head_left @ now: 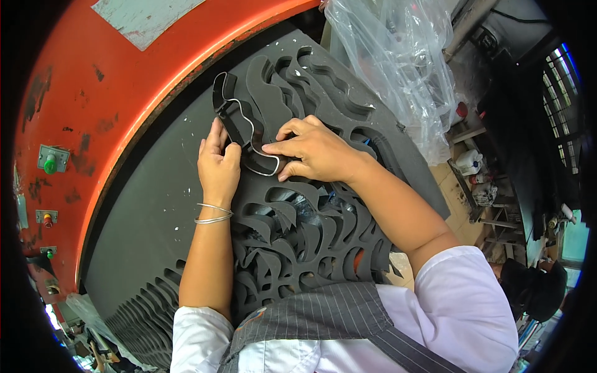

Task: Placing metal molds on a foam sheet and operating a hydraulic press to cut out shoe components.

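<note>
A curved steel cutting die, dark-walled with a bright wavy edge, sits on a thick dark grey foam sheet. My left hand holds the die along its left side, with the fingertips against the dark wall and the thumb near the crossbar. From the right, my right hand grips the lower right end, its fingers bent over the rim and its thumb below. Next to the die lies a curved foam strip of much the same outline. Whether the die's lower edge touches the sheet is hard to see.
An orange machine body with a green button curves along the left. Wavy cut-outs fill the sheet's right and near parts; a row of slits runs lower left. Clear plastic sheeting hangs at the far right.
</note>
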Motion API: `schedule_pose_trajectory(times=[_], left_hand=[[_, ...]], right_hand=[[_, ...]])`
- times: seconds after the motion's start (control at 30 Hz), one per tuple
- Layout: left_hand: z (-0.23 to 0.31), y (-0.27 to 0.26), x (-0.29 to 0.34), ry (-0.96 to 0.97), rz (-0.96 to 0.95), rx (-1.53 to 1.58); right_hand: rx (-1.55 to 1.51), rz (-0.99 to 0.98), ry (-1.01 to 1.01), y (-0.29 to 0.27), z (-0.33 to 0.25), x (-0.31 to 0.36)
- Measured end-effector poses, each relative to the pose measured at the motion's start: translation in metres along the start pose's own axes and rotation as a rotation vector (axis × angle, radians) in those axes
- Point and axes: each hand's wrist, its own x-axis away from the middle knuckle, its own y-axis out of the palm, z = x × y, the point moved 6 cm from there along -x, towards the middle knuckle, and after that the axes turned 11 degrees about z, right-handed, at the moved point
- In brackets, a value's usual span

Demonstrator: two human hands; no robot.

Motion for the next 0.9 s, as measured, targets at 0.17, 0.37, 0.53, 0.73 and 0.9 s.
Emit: schedule_pose_trajectory(times=[0.17,0.37,0.53,0.73,0.9], left_hand=[[0.013,-0.004,0.001,-0.230,0.160,0.233],[0.017,-0.014,-0.002,-0.245,0.209,-0.039],[0.043,-0.011,-0.003,0.103,0.229,-0.322],[0.023,-0.002,-0.012,0.085,0.148,-0.253],[0.016,0.006,-0.009,0.069,0.136,-0.109]], right_hand=[[0.010,0.153,-0.081,-0.007,-0.012,-0.004],[-0.119,0.152,-0.166,-0.007,-0.012,-0.007],[-0.137,0.153,-0.153,-0.010,-0.005,-0.004],[-0.189,0.025,-0.009,-0.009,0.006,-0.009],[-0.197,-0.041,0.051,-0.003,0.013,-0.011]])
